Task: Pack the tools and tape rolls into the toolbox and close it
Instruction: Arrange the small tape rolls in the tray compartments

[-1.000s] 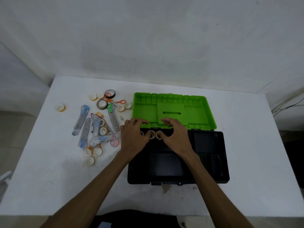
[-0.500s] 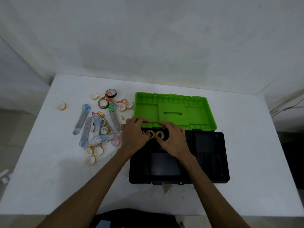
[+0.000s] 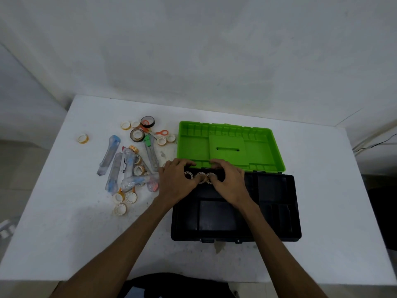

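Toolbox (image 3: 236, 211): black base on white table (image 3: 64, 233), green lid (image 3: 229, 145) open and laid back toward wall; no brand, label or writing legible anywhere. Left hand (image 3: 175, 181) and right hand (image 3: 228, 182): fingers curled, grasping row of three small tape rolls (image 3: 200, 177) in rear left compartment. Remaining tape rolls (image 3: 123, 201), utility knives (image 3: 111, 168) and orange-handled scissors (image 3: 159, 133): scattered on table left of toolbox.

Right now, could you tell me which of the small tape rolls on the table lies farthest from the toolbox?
The lone tape roll at the table's far left. It sits apart from the pile, whereas every other roll lies among or beside the tools nearer the toolbox.
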